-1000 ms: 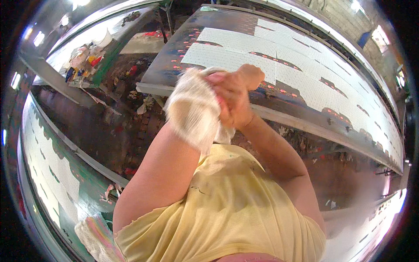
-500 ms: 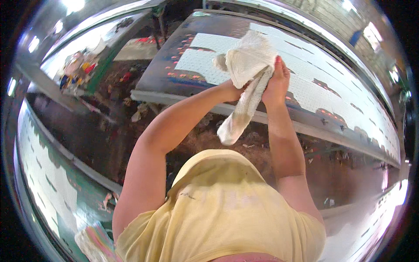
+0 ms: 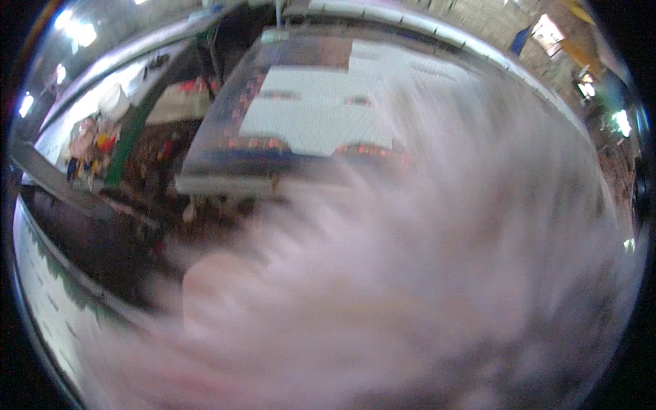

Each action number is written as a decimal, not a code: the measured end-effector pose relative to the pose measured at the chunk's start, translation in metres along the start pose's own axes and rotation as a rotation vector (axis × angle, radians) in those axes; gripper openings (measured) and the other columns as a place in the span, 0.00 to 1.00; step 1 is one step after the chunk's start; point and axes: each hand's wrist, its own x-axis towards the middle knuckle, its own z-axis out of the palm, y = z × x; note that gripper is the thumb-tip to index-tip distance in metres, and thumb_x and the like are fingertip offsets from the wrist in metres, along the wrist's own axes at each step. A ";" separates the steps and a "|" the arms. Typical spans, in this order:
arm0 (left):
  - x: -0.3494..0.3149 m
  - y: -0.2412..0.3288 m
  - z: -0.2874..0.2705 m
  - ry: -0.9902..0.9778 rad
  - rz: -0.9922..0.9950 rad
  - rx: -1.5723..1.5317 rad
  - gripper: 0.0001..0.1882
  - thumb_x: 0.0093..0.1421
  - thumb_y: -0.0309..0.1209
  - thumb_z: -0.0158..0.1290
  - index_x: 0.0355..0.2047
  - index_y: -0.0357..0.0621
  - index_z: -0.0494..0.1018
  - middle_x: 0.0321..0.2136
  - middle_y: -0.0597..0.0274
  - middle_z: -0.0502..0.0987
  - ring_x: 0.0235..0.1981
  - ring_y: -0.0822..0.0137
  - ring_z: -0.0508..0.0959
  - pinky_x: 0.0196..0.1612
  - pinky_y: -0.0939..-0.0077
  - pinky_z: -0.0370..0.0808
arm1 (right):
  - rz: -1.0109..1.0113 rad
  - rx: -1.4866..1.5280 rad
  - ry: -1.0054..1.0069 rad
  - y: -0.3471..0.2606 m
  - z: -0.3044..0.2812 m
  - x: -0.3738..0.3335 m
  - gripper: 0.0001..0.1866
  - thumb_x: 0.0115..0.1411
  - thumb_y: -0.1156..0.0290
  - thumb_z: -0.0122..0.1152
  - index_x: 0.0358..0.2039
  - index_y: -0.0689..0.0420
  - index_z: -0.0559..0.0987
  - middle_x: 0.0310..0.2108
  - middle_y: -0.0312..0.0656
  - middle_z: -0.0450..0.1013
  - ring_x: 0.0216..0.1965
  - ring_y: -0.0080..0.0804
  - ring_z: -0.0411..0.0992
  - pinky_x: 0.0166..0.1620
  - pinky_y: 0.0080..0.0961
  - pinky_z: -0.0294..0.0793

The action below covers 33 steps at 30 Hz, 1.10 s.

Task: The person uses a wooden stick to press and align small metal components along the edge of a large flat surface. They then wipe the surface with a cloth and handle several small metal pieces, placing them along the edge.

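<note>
A pale, streaked blur [image 3: 424,266] fills the middle and lower right of the view, very close up; it looks like the white cloth in motion. At its left edge a skin-coloured patch [image 3: 208,280] shows, apparently part of my left arm. I cannot make out either hand or its fingers behind or within the smear. Beyond lies a long dark table [image 3: 301,51], with white dotted sheets [image 3: 314,116] on it and reddish patterned gaps between them.
At the left another table carries a heap of coloured scraps [image 3: 96,140] beside a green edge [image 3: 126,147]. A further table with white sheets [image 3: 41,294] curves along the lower left. Dark, littered floor [image 3: 164,143] lies between them. A block wall [image 3: 471,17] stands at the back.
The white cloth, earlier held in both hands over the table edge, now seems to be a blur close up. My hands and yellow shirt are no longer discernible. The view has shifted slightly.
</note>
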 end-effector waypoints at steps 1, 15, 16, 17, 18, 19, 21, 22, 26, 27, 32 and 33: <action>0.007 0.001 0.004 -0.031 0.035 0.012 0.15 0.69 0.25 0.65 0.55 0.36 0.86 0.50 0.63 0.88 0.51 0.71 0.84 0.57 0.68 0.80 | 0.002 -0.130 -0.089 -0.006 -0.011 0.012 0.27 0.70 0.53 0.72 0.59 0.62 0.84 0.50 0.59 0.85 0.47 0.49 0.86 0.52 0.47 0.87; 0.021 0.008 0.024 -0.063 0.090 0.045 0.15 0.69 0.26 0.65 0.55 0.36 0.85 0.50 0.62 0.88 0.52 0.70 0.84 0.58 0.67 0.80 | 0.164 -0.043 0.095 0.031 0.064 0.009 0.09 0.73 0.75 0.69 0.49 0.66 0.88 0.42 0.52 0.86 0.41 0.40 0.87 0.48 0.39 0.88; 0.023 0.006 0.024 -0.064 0.100 0.032 0.15 0.69 0.26 0.64 0.55 0.36 0.85 0.50 0.62 0.88 0.52 0.69 0.84 0.58 0.67 0.80 | 0.187 -0.027 0.107 0.031 0.067 0.004 0.09 0.74 0.75 0.68 0.49 0.66 0.88 0.43 0.52 0.86 0.42 0.39 0.87 0.48 0.38 0.88; 0.026 0.006 0.026 -0.070 0.104 0.029 0.15 0.69 0.26 0.64 0.55 0.36 0.85 0.51 0.62 0.88 0.52 0.69 0.84 0.58 0.67 0.80 | 0.198 -0.006 0.109 0.038 0.070 0.005 0.10 0.74 0.75 0.68 0.50 0.66 0.88 0.43 0.51 0.86 0.43 0.38 0.86 0.49 0.38 0.88; 0.028 0.006 0.026 -0.068 0.111 0.025 0.15 0.69 0.26 0.64 0.55 0.36 0.85 0.51 0.62 0.88 0.52 0.69 0.84 0.58 0.67 0.80 | 0.211 0.012 0.100 0.042 0.071 0.007 0.10 0.74 0.75 0.67 0.50 0.67 0.87 0.44 0.51 0.86 0.43 0.38 0.86 0.49 0.38 0.88; 0.031 0.004 0.028 -0.077 0.118 0.016 0.15 0.69 0.26 0.64 0.55 0.36 0.85 0.51 0.62 0.88 0.52 0.69 0.84 0.58 0.67 0.80 | 0.226 0.028 0.109 0.042 0.073 0.004 0.10 0.74 0.74 0.68 0.50 0.67 0.87 0.44 0.50 0.86 0.43 0.37 0.86 0.49 0.37 0.88; 0.036 0.002 0.027 -0.105 0.132 0.019 0.15 0.69 0.26 0.64 0.55 0.36 0.85 0.51 0.62 0.88 0.52 0.69 0.84 0.58 0.67 0.80 | 0.231 0.057 0.097 0.043 0.078 0.003 0.11 0.74 0.74 0.68 0.50 0.68 0.87 0.44 0.49 0.86 0.44 0.36 0.86 0.50 0.36 0.87; 0.038 0.001 0.030 -0.117 0.139 0.011 0.16 0.69 0.26 0.64 0.55 0.36 0.85 0.51 0.62 0.88 0.52 0.69 0.84 0.58 0.67 0.80 | 0.212 0.026 0.045 0.046 0.077 0.000 0.10 0.73 0.75 0.69 0.49 0.68 0.87 0.43 0.49 0.86 0.44 0.36 0.86 0.49 0.35 0.87; 0.042 -0.002 0.036 -0.119 0.137 -0.008 0.16 0.69 0.26 0.64 0.55 0.36 0.85 0.51 0.61 0.88 0.52 0.69 0.84 0.58 0.66 0.80 | 0.256 -0.027 0.048 0.059 0.075 -0.006 0.10 0.72 0.75 0.71 0.49 0.67 0.87 0.41 0.49 0.85 0.43 0.35 0.85 0.46 0.33 0.85; 0.044 -0.002 0.037 -0.113 0.139 0.000 0.16 0.69 0.26 0.64 0.55 0.36 0.85 0.51 0.61 0.88 0.53 0.69 0.84 0.58 0.66 0.80 | 0.208 -0.033 0.040 0.063 0.074 -0.002 0.10 0.72 0.74 0.71 0.49 0.67 0.88 0.41 0.49 0.85 0.43 0.35 0.85 0.46 0.33 0.85; 0.061 -0.017 0.086 -0.109 0.215 -0.011 0.16 0.69 0.26 0.64 0.56 0.36 0.84 0.51 0.61 0.88 0.53 0.68 0.84 0.59 0.66 0.80 | 0.239 -0.189 0.240 0.053 0.080 -0.023 0.09 0.75 0.72 0.66 0.49 0.64 0.86 0.41 0.50 0.84 0.39 0.44 0.84 0.48 0.43 0.86; 0.068 -0.021 0.098 -0.118 0.255 0.004 0.16 0.69 0.26 0.64 0.56 0.36 0.84 0.51 0.61 0.88 0.53 0.68 0.84 0.59 0.66 0.80 | 0.202 -0.263 0.218 0.058 0.061 -0.037 0.08 0.75 0.73 0.66 0.49 0.62 0.86 0.41 0.52 0.83 0.37 0.44 0.83 0.47 0.45 0.86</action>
